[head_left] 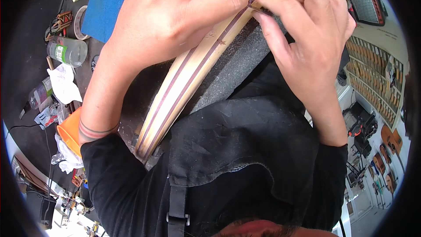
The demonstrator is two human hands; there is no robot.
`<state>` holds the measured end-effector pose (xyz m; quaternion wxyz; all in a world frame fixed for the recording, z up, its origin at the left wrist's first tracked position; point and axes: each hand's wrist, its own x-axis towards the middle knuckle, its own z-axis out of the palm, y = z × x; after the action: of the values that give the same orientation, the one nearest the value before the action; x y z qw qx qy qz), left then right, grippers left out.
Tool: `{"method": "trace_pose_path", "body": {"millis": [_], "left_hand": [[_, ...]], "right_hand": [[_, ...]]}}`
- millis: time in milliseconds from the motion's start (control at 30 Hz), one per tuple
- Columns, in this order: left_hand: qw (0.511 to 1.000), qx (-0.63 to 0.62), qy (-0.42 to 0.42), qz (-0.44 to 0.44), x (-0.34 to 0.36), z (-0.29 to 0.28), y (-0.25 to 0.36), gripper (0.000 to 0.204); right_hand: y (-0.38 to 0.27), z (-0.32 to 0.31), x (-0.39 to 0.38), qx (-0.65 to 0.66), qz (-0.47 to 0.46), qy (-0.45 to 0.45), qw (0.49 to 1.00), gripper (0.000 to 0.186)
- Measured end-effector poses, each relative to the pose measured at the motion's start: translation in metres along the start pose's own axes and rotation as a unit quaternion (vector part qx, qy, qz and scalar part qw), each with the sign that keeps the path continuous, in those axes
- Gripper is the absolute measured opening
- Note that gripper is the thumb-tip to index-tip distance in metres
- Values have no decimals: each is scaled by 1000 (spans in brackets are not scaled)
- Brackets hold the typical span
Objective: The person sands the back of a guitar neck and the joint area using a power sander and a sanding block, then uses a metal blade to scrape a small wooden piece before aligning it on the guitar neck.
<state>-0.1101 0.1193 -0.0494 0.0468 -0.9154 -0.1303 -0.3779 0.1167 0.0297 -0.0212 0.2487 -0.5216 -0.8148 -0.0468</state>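
A long laminated wooden neck (188, 72), pale with dark purple-brown stripes, slants from the top middle down to the left of my apron. My left hand (175, 17) lies across its upper part, fingers curled and forefinger pointing at the stripes. From the other side my right hand (307, 28) comes in, thumb and forefinger nearly together at the neck's edge. A small dark sliver shows between the fingertips; its kind is too small to tell. Under the neck is a grey speckled support (234, 70).
On the dark bench at left are a blue sheet (105, 6), a tape roll (80, 23), a clear jar (68, 51), crumpled white paper (64, 83) and an orange cup (71, 129). A rack of tools (375, 74) and hanging guitar-like instruments (390, 140) are at right.
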Motion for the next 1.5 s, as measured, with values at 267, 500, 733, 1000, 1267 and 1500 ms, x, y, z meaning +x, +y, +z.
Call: {"method": "trace_pose_path", "body": {"millis": [267, 500, 733, 1000, 1267, 1500], "left_hand": [[999, -33, 0, -26, -4, 0, 2, 16], [999, -16, -26, 44, -8, -3, -1, 21], [999, -38, 9, 33, -6, -5, 7, 21], [996, -22, -64, 61, -15, -3, -7, 20], [995, -79, -35, -51, 1, -8, 10, 18], [999, -26, -23, 16, -14, 4, -4, 19]], "right_hand": [[3, 14, -3, -11, -23, 4, 1000, 24], [-2, 15, -6, 13, -59, -16, 998, 23], [-1, 13, -13, 54, -60, -16, 997, 23], [-1, 11, -7, 23, -50, -49, 997, 24], [3, 8, -11, 16, -25, -35, 999, 22], [-2, 11, -15, 7, -29, -28, 999, 22]]}}
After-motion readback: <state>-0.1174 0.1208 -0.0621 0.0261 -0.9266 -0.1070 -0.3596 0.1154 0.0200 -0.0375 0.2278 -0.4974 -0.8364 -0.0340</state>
